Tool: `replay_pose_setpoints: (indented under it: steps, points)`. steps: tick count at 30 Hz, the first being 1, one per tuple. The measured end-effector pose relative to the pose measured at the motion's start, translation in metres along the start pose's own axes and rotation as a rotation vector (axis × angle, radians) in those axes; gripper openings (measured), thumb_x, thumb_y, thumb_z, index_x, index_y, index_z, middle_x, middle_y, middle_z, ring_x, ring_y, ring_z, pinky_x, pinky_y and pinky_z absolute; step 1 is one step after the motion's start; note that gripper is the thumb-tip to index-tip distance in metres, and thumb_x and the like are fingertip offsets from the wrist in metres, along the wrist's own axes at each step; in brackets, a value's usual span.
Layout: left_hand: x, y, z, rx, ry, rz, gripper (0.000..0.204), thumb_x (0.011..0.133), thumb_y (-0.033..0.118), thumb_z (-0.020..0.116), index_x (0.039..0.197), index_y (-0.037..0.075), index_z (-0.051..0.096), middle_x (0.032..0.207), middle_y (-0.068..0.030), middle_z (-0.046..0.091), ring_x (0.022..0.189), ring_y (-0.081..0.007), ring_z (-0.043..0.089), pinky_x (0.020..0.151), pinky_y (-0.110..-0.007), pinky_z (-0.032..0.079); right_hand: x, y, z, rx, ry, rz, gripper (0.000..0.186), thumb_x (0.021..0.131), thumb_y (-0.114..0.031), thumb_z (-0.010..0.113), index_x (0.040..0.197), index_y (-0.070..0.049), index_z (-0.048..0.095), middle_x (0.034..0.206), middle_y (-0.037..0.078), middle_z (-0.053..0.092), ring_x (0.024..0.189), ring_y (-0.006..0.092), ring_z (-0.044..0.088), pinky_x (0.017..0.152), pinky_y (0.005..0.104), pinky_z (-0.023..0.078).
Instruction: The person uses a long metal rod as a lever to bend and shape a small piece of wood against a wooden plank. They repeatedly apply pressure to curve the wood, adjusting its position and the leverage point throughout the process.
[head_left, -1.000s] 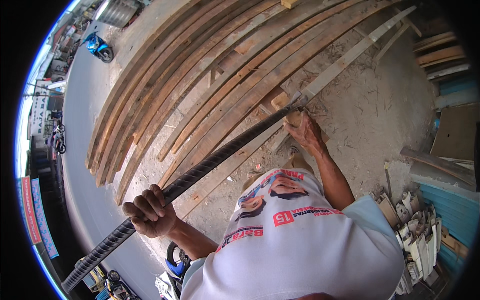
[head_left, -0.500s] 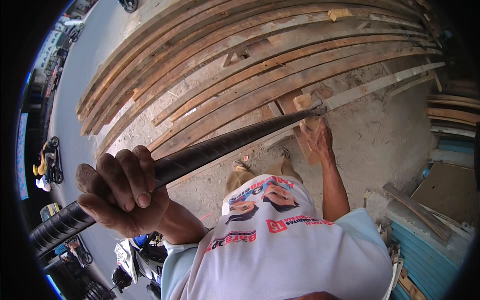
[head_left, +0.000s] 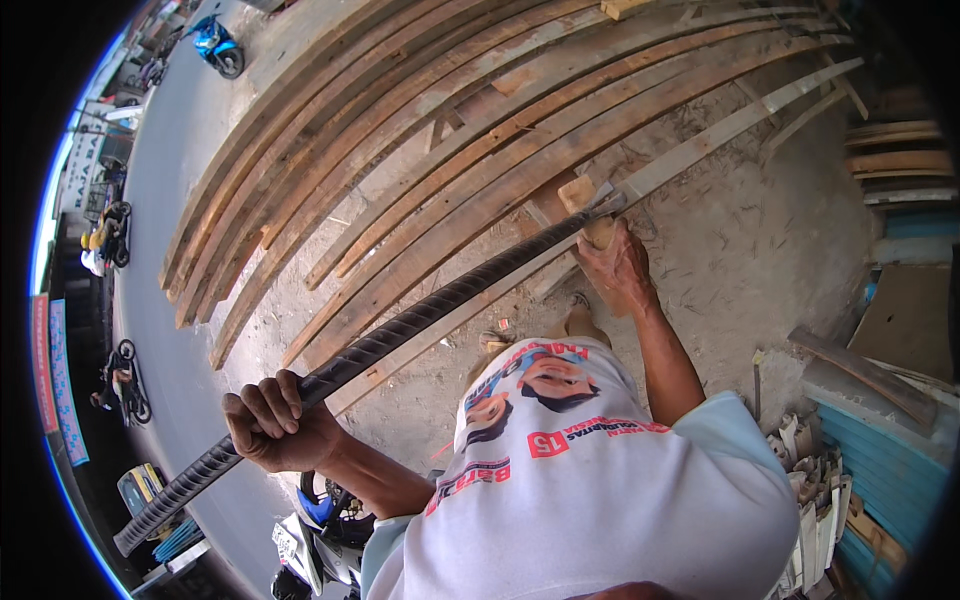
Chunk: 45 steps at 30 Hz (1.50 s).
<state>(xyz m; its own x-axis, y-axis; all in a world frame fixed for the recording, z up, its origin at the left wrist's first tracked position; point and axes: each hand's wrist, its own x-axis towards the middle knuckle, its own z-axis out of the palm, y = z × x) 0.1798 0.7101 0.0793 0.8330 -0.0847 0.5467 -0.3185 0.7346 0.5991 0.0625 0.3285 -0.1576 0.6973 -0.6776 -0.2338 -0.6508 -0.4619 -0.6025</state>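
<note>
A long dark crowbar with a spiral-ridged shaft slants from the lower left up to the middle of the view. My left hand is wrapped round its shaft, some way in from the lower end. The flattened metal tip of the bar lies across a small wooden block. My right hand closes on the block's near end, right beside that tip; its fingertips are partly hidden. Beneath the block and tip runs a long pale plank on the ground, close to other boards.
Several long timber beams lie side by side ahead. On the left, a road carries a blue motorbike and other riders. A parked motorbike stands at lower left. Stacked wood strips and blue corrugated sheeting are on the right.
My left hand and the bar's lower end have dropped lower and farther from view. The right hand keeps hold of the block by the tip. A blue motorbike has come into view on the road.
</note>
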Motion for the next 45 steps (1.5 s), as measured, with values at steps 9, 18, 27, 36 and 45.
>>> replay_pose_setpoints:
  steps: [9, 18, 27, 36, 45]
  points:
    - [-0.071, -0.006, -0.069, 0.008, 0.367, -0.087, 0.021, 0.102, 0.02, 0.049, 0.083, 0.012, 0.047, 0.054, 0.0036, 0.04, 0.05, -0.0093, 0.044, 0.059, -0.027, 0.042, 0.003, 0.02, 0.0, 0.015, 0.019, -0.137, 0.069, 0.082, -0.049, 0.074, 0.111, 0.009, 0.053, 0.098, 0.035, 0.065, 0.092, 0.048, 0.067, 0.079, 0.0499, 0.054]
    - [-0.254, -0.056, -0.139, -0.39, 1.032, -0.084, 0.036, 0.092, 0.015, 0.052, 0.061, 0.014, 0.034, 0.053, 0.0, 0.033, 0.048, -0.0132, 0.036, 0.057, -0.03, 0.04, 0.011, 0.0, -0.034, -0.151, -0.033, -0.126, 0.073, 0.078, -0.046, 0.077, 0.125, 0.003, 0.051, 0.109, 0.031, 0.066, 0.102, 0.0472, 0.065, 0.089, 0.0492, 0.052]
    - [-0.226, -0.035, -0.105, -0.175, 1.012, -0.012, 0.037, 0.096, 0.016, 0.049, 0.064, 0.017, 0.032, 0.054, 0.0035, 0.031, 0.047, -0.0092, 0.034, 0.053, -0.027, 0.037, 0.057, -0.021, -0.128, -0.07, 0.06, -0.138, 0.072, 0.08, -0.048, 0.076, 0.126, 0.004, 0.055, 0.116, 0.026, 0.067, 0.106, 0.0412, 0.067, 0.091, 0.046, 0.053]
    - [-0.154, -0.014, -0.042, 0.056, 0.706, 0.011, 0.034, 0.099, 0.019, 0.052, 0.068, 0.016, 0.036, 0.054, 0.0046, 0.03, 0.047, -0.0067, 0.031, 0.052, -0.024, 0.034, 0.111, -0.017, -0.089, -0.047, -0.043, -0.458, 0.06, 0.08, -0.043, 0.078, 0.116, 0.001, 0.057, 0.106, 0.025, 0.067, 0.1, 0.0413, 0.066, 0.084, 0.0482, 0.054]
    - [-0.138, -0.003, 0.023, 0.169, 0.449, -0.038, 0.032, 0.101, 0.013, 0.045, 0.069, 0.012, 0.038, 0.055, 0.0024, 0.025, 0.05, -0.0096, 0.027, 0.055, -0.025, 0.03, 0.184, -0.053, 0.022, -0.396, 0.125, -0.721, 0.086, 0.082, -0.059, 0.073, 0.133, 0.006, 0.049, 0.136, 0.026, 0.049, 0.133, 0.0404, 0.041, 0.107, 0.0624, 0.03]
